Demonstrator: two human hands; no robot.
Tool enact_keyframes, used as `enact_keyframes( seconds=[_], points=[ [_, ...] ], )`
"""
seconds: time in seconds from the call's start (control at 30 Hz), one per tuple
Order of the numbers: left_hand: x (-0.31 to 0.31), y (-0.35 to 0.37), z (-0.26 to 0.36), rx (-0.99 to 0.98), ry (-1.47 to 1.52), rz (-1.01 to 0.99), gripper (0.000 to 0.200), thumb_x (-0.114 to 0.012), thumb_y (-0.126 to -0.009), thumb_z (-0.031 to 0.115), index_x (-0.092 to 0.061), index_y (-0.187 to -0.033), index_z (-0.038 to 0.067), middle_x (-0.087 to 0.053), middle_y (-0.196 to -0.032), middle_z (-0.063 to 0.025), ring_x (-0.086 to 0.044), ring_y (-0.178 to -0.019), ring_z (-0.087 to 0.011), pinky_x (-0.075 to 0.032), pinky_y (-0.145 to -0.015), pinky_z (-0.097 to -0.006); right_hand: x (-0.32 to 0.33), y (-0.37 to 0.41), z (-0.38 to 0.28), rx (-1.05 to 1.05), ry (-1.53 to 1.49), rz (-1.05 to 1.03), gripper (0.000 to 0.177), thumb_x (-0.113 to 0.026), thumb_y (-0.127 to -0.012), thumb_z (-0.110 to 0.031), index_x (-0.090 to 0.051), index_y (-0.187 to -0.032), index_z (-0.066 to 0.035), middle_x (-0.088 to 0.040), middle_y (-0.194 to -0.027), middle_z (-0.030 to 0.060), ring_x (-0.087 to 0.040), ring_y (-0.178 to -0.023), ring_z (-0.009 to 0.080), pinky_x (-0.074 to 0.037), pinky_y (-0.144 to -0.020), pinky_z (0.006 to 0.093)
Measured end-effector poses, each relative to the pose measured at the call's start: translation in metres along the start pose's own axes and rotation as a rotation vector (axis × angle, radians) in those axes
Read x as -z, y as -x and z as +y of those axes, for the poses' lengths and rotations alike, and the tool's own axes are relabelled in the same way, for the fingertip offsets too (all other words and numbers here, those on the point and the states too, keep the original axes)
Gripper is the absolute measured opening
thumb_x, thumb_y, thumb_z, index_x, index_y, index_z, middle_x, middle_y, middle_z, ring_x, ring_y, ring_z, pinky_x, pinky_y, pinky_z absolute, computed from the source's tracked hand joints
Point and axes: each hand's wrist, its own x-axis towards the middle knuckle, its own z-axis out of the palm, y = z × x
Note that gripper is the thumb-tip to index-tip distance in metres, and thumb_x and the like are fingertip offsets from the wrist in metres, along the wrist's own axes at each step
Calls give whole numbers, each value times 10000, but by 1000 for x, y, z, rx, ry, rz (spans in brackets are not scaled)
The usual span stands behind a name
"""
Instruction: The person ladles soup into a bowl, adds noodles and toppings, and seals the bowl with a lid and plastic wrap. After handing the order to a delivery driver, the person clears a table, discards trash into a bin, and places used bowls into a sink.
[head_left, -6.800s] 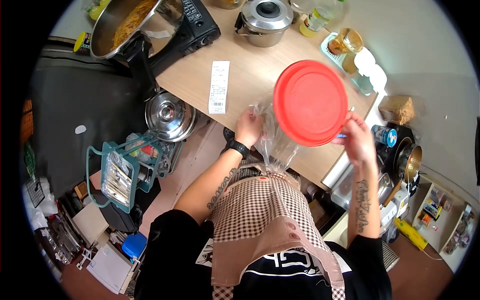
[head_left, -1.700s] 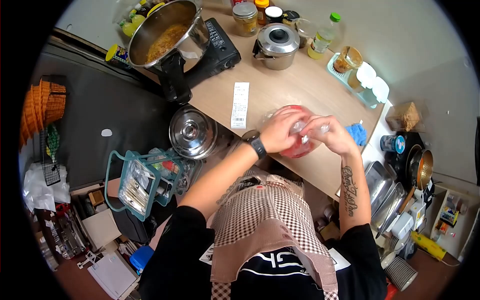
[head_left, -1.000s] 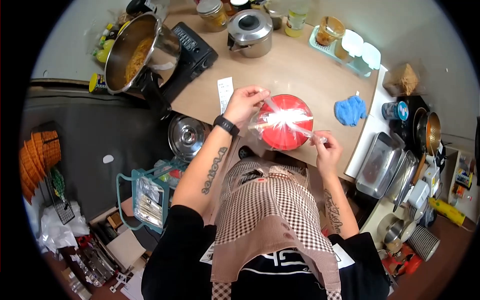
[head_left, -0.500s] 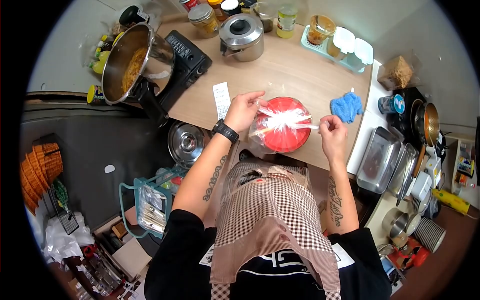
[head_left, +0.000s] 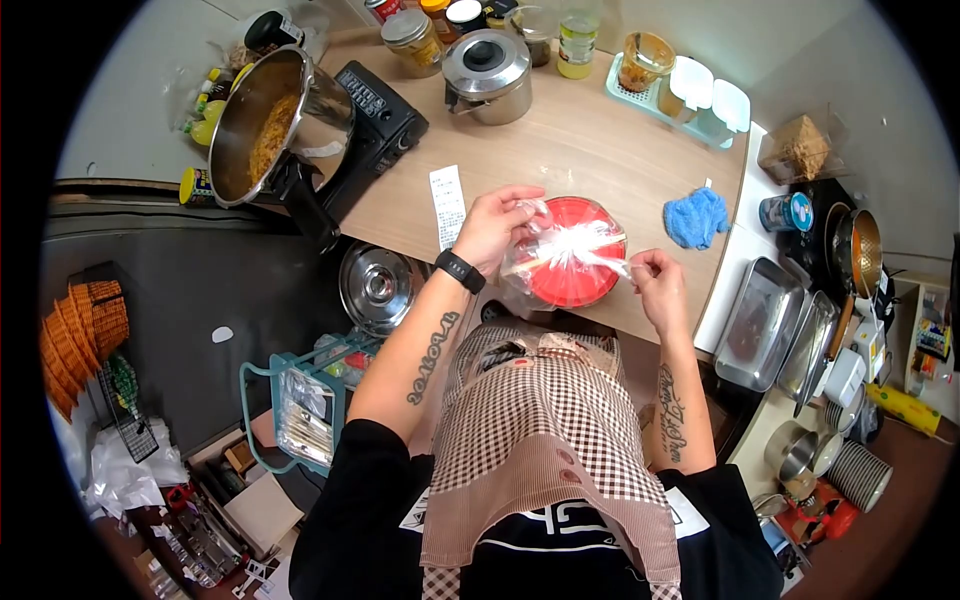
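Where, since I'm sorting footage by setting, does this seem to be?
Probably a kitchen, perhaps one packing takeaway: a large open pot of food stands by a black stove, a printed slip lies on the worktop, and a round red lid shows through a clear bag.

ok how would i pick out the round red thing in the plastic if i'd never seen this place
Find the wooden table just beyond the checked apron. At its near edge, between the left hand and the right hand, is the round red thing. Unlike the white receipt and blue cloth on either side, it shows bright red through clear plastic.
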Motion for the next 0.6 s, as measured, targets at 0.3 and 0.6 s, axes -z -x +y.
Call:
enact_keyframes(
  seconds=[0.3,0.6],
  points=[
    [1,1,11,257,131,-17,363,-475,-1004,282,-594,-802,4,-323,-521,56,-379,-509,-86,-421,-629,-249,-22,6,1,-69,-1279,-163,130,-545,-932,-170,-582,-933,-45,-644,-990,101,-586,-992,220,-431,-979,417],
    [2,5,-9,211,478,-291,438,-383,-1009,194,-426,-1355,-73,-296,-569,66,-257,-468,-49,-294,-556,-212,-9,-15,8,83,-1284,-431,70,-541,-913,-121,-554,-953,-66,-561,-759,8,-520,-737,159,-424,-832,320]
  ],
)
